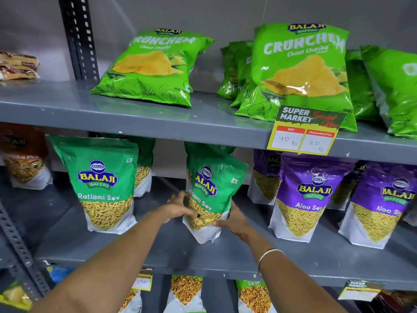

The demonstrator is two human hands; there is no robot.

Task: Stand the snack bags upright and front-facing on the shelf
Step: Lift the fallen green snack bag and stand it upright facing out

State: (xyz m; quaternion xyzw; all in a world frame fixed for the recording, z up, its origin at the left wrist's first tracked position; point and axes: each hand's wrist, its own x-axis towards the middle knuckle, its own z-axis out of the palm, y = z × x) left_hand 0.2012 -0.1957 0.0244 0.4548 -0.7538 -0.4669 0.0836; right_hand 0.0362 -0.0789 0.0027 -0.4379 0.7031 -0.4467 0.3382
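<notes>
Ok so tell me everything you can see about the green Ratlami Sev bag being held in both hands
The held Ratlami Sev bag is a glossy plastic pouch: green top with a blue and yellow Balaji Wafers logo, a picture or window of yellow sev below, white base. It tilts to the right and is turned slightly, so the name's first letters are hidden. Its bottom corner rests on the grey middle shelf. The left hand grips its left edge, the right hand its lower right side. Another green bag stands behind it.

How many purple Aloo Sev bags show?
4: two front bags, one rear left, one partly hidden between the fronts. More may hide behind.
</notes>
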